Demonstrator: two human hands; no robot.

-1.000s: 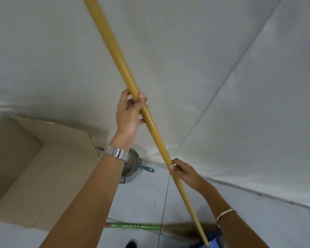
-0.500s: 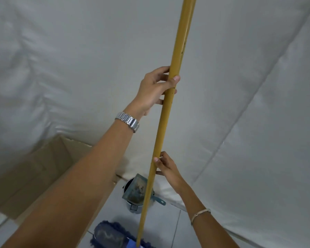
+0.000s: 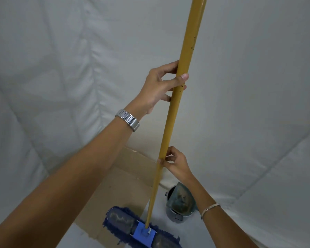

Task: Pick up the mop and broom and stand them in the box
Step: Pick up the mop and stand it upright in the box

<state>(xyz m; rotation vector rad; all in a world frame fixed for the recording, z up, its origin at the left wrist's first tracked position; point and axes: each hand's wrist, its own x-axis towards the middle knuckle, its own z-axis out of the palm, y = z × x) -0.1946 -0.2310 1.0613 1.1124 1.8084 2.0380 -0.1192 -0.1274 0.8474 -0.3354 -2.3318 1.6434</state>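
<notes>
The mop has a long yellow handle [image 3: 185, 68] that runs nearly upright up the middle of the view. Its flat blue head [image 3: 140, 230] with a dark fringe hangs at the bottom, over the near edge of the cardboard box [image 3: 122, 185]. My left hand [image 3: 159, 86], with a metal watch on the wrist, grips the handle high up. My right hand [image 3: 175, 163] pinches the handle lower down, above the box's right side. Most of the box is hidden behind my left arm. The broom is not in view.
A small metal pedal bin [image 3: 179, 203] with a tilted greenish lid stands on the floor just right of the box. White fabric sheets [image 3: 61, 68] cover the walls behind and to both sides.
The mop handle swung from a slant to nearly upright and moved left with its head over the box. Both hands kept their grip. The broom on the floor dropped out of view.
</notes>
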